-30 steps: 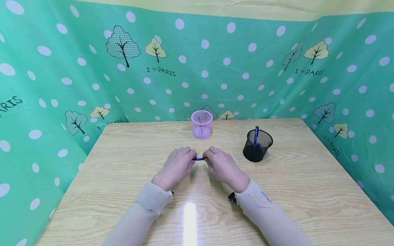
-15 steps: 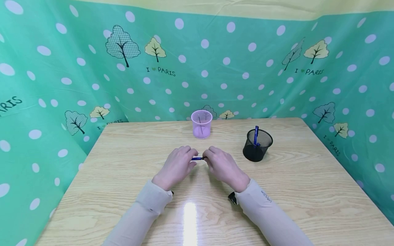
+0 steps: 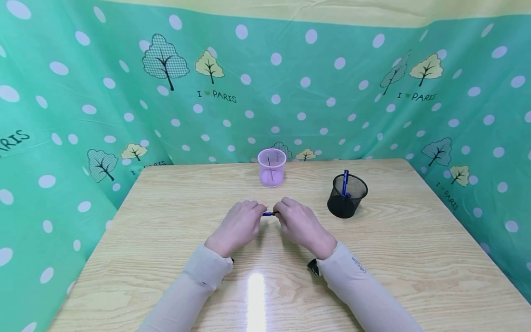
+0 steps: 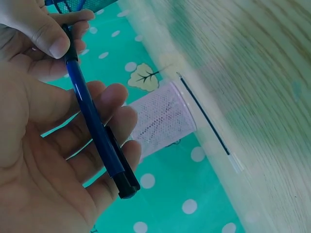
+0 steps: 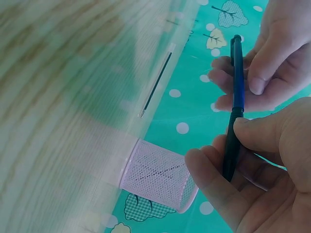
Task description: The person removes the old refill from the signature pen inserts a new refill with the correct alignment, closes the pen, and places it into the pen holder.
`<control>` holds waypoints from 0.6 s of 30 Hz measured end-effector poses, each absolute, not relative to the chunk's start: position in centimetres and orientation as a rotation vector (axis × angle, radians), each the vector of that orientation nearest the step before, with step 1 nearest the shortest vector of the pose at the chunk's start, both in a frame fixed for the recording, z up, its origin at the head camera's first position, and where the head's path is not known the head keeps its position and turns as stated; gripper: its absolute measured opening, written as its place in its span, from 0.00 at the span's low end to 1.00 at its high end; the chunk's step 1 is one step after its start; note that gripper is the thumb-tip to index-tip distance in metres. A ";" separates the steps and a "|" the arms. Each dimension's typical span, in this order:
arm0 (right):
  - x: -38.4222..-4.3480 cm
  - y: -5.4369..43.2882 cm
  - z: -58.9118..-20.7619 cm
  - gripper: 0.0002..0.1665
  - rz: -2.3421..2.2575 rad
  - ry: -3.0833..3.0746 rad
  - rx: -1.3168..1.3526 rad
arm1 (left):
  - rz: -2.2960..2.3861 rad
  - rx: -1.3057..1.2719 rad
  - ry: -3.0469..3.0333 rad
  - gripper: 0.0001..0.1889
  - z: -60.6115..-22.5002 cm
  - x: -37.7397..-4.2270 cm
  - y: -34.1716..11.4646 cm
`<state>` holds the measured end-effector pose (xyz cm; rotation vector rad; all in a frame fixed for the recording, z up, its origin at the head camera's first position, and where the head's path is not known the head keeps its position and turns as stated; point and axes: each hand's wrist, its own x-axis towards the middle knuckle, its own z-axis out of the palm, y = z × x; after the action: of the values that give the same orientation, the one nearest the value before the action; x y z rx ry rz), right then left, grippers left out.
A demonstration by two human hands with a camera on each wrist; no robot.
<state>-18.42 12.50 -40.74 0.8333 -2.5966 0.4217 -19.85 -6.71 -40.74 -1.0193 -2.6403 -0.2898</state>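
Between my two hands, above the table, is a blue pen [image 4: 92, 114] with a black grip section and a black clip end. My left hand [image 3: 239, 226] holds the blue barrel, its fingers curled behind it and the clip end lying across them in the left wrist view. The black front section is pinched between thumb and fingers of my right hand [image 5: 277, 160]. A thin pen refill [image 5: 156, 85], dark with a pale end, lies on the table beyond the hands; the hands mostly hide it in the head view.
A pink mesh cup [image 3: 271, 177] stands toward the back, with a thin dark line visible in it. To the right is a black mesh pen holder [image 3: 342, 210] with a blue pen [image 3: 345, 182] leaning inside. A green dotted curtain [image 3: 232, 120] borders the wooden table [image 3: 166, 198].
My left fingers and thumb parted around the barrel half a second ago and have closed on it again, covering more of it. The right hand stays still on the black section.
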 end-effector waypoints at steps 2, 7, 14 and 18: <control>-18.4 12.5 -40.8 0.03 0.425 -2.597 0.832 | -0.289 -1.025 -2.638 0.11 -40.8 -19.9 -6.7; -18.4 12.5 -40.7 0.04 0.424 -2.605 0.826 | -0.305 -1.047 -2.624 0.09 -40.9 -19.9 -6.7; -18.4 12.5 -40.8 0.04 0.423 -2.619 0.812 | -0.311 -1.047 -2.629 0.09 -40.9 -19.9 -6.6; -18.4 12.5 -40.8 0.03 0.423 -2.613 0.817 | -0.312 -1.046 -2.629 0.08 -40.8 -19.8 -6.6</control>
<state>-18.43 12.48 -40.84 0.8174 -2.6130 0.4235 -19.78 -6.58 -40.79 -1.0465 -2.6293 -0.3124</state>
